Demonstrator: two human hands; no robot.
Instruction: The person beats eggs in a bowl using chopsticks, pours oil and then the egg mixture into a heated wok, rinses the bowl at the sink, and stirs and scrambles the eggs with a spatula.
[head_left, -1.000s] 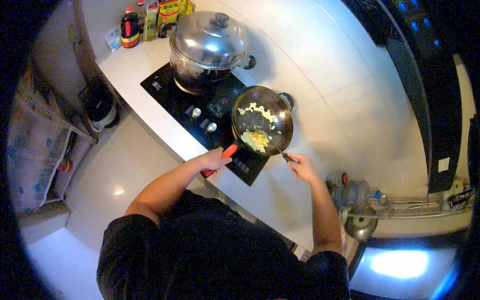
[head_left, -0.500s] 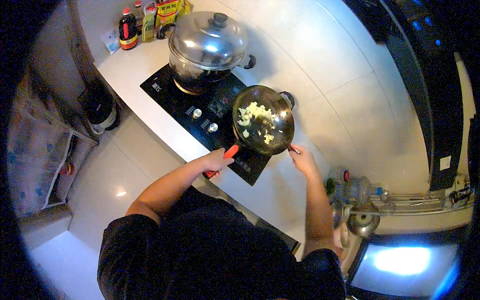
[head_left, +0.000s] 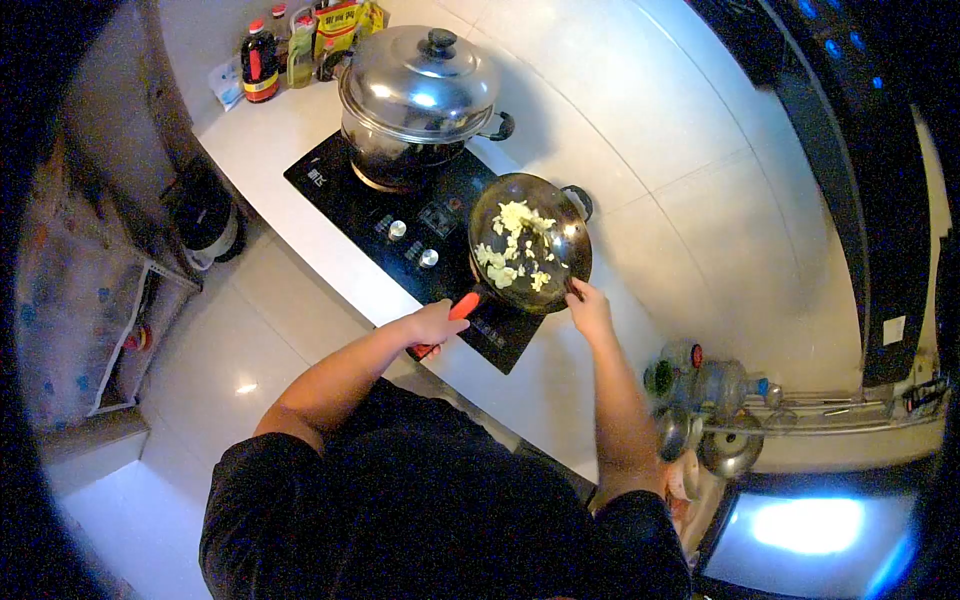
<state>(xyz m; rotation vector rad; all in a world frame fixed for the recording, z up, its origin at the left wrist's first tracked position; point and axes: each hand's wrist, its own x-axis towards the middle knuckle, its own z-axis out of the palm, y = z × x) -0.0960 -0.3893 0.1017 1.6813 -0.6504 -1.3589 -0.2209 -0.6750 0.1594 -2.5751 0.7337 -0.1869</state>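
My left hand (head_left: 432, 326) is closed around the red handle (head_left: 464, 306) of a dark frying pan (head_left: 510, 290), at the near side of the cooktop. Pale yellow chopped bits of food (head_left: 497, 266) lie scattered across the pan's bottom. At the pan's right rim, my right hand (head_left: 592, 312) is closed on a dark cooking utensil (head_left: 573, 289). Only a short piece of that utensil shows, and its working end cannot be told from the dark pan.
A large lidded steel pot (head_left: 418, 95) stands on the black cooktop (head_left: 375, 222), left of the pan. Sauce bottles (head_left: 259, 65) line the far left corner. Plastic bottles (head_left: 722, 382) and a metal lid (head_left: 732, 445) are at the right. A tiled wall (head_left: 690, 220) rises behind.
My right hand has moved slightly left and inward over the pan's rim. The food has spread out toward the pan's near left side. My left hand keeps its hold on the handle.
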